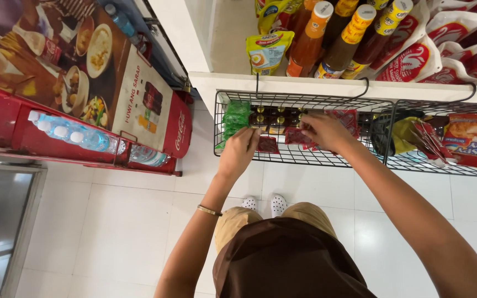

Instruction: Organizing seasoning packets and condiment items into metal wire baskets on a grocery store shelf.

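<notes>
1. Two bare hands reach into the basket: the left hand and the right hand.
2. One black wire basket hangs from the white shelf on two black hooks.
3. Four tall sauce bottles with orange and yellow caps stand on the shelf.
4. One yellow and blue pouch leans beside them.
5. Four clear plastic water bottles with white caps lie in the red rack.
6. Two white polka-dot shoes show on the floor.
7. One thin gold bangle circles the left wrist.
8. The small dark bottles with gold caps in the basket are too crowded to count.
</notes>
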